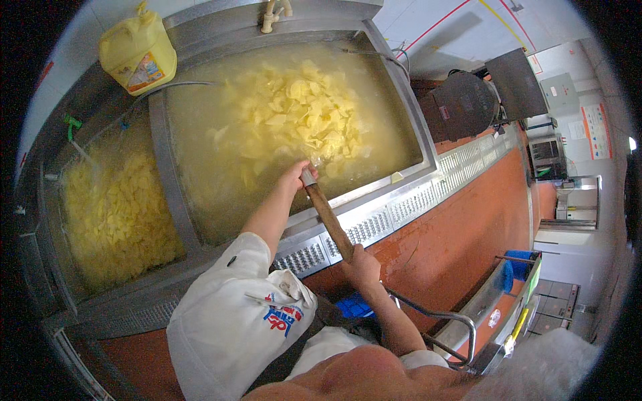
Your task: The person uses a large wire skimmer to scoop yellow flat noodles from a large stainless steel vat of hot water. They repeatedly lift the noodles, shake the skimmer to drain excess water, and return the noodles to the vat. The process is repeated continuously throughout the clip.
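A wooden-handled tool (pixel 328 218) slants over the front edge of a large steel sink (pixel 173 165). My left hand (pixel 302 175) grips the handle at its metal-coloured collar, just above the water. Lower on the same handle, towards my body, my right hand (pixel 362 266) is closed round the wood. The tool's working end lies hidden under pale yellow slices, which look like potato (pixel 321 113), heaped in cloudy water. More yellow slices (pixel 120 215) fill the basin on the left.
A yellow plastic jug (pixel 138 52) stands on the back ledge, near a tap (pixel 269 20) and hoses. A perforated metal drain grate (pixel 376 223) runs along the sink's front over a red floor. A cart's metal handle (pixel 469 331) is close by my right arm. Dark equipment (pixel 464 103) stands beyond the sink.
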### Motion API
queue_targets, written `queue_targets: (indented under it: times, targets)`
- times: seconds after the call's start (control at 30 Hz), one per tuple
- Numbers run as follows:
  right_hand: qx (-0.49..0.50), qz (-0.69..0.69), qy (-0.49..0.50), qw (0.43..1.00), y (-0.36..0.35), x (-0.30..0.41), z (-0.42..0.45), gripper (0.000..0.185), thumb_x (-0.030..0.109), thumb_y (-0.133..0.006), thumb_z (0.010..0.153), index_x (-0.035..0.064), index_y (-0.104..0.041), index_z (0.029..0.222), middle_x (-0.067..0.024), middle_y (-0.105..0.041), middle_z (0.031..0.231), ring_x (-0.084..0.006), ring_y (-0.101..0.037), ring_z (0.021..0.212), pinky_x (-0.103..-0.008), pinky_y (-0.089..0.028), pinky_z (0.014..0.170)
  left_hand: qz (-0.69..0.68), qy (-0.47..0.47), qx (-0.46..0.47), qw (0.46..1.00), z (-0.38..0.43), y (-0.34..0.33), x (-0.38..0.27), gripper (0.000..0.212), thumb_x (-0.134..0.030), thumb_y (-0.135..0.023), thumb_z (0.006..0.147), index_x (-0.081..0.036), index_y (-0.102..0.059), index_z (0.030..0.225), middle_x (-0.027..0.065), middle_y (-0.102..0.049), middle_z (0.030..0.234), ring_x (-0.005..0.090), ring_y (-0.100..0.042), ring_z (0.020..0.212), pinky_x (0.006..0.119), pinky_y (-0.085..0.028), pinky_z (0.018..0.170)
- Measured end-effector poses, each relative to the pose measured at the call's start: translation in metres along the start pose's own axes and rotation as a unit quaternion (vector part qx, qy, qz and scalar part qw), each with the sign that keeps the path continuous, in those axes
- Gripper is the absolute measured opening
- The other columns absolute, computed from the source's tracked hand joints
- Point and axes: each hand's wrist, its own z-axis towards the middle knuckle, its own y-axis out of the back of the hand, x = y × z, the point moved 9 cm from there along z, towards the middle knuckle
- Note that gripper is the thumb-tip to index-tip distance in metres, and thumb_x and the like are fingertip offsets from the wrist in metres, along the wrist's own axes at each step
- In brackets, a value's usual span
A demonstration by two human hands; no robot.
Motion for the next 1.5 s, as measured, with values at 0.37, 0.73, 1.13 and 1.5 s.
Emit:
queue_targets:
  times: [0.37,0.73,1.13,1.5]
  targets:
    - [-0.087,0.045,0.045,0.994,-0.046,-0.012,-0.024,0.034,0.030,-0.063,0.073,0.0066,-0.050,0.094,-0.0184,-0.062,0.070,-0.0371,-0.062,0.063,-0.0471,-0.049,0.056,-0.024,-0.043,0.027,0.998,-0.034,-0.022,-0.017,0.027,-0.028,-0.046,0.088,-0.008,-0.046,0.070,0.0081,-0.046,0.053,0.0227,-0.046,0.046,0.039,-0.042,0.049]
    - [-0.053,0.059,0.068,0.995,0.004,-0.036,-0.098,0.048,0.032,-0.066,0.070,0.0091,-0.050,0.108,-0.0154,-0.064,0.076,-0.0333,-0.063,0.068,-0.0444,-0.049,0.059,-0.069,-0.057,-0.027,0.996,-0.134,-0.031,0.008,0.021,-0.023,-0.049,0.087,-0.009,-0.045,0.072,0.0070,-0.044,0.054,0.0213,-0.045,0.046,0.038,-0.041,0.051]
    - [-0.082,0.070,0.088,0.990,0.045,-0.040,-0.162,0.046,0.029,-0.068,0.071,0.0081,-0.051,0.108,-0.0195,-0.064,0.085,-0.0371,-0.062,0.080,-0.0442,-0.049,0.069,-0.101,-0.107,0.080,0.986,-0.215,-0.084,0.005,0.016,-0.015,-0.047,0.087,-0.004,-0.043,0.076,0.0087,-0.044,0.061,0.0215,-0.047,0.051,0.039,-0.043,0.053]
    - [-0.088,0.044,0.078,0.992,0.079,-0.020,-0.198,0.041,0.031,-0.068,0.072,0.0069,-0.053,0.101,-0.0195,-0.064,0.084,-0.0381,-0.061,0.080,-0.0449,-0.049,0.067,-0.100,-0.108,0.124,0.981,-0.228,-0.094,0.006,0.016,-0.013,-0.044,0.087,-0.003,-0.043,0.076,0.0106,-0.044,0.061,0.0224,-0.047,0.055,0.040,-0.043,0.059]
